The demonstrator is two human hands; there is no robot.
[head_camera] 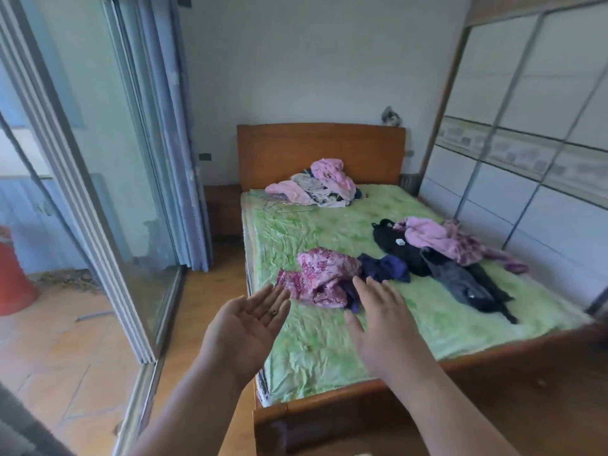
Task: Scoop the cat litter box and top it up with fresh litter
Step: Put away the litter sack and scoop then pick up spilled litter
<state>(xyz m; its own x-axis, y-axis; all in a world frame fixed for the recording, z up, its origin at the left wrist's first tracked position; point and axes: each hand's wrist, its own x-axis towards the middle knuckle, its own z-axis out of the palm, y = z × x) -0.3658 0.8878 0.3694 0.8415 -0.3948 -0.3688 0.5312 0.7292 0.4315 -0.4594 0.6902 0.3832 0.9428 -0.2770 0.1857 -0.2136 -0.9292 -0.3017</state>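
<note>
While no litter box, scoop or litter bag showed anywhere in the bedroom, the left hand [250,319] hovered palm-up and the right hand [381,320] palm-down over the foot of the bed [322,343], fingers straight, holding nothing, apparently a gesture rather than a reach. A pink floral garment [319,278] lay at twelve o'clock, dark clothes [404,255] at two, a sliding glass door [131,192] at nine; the bed blocked the way ahead.
</note>
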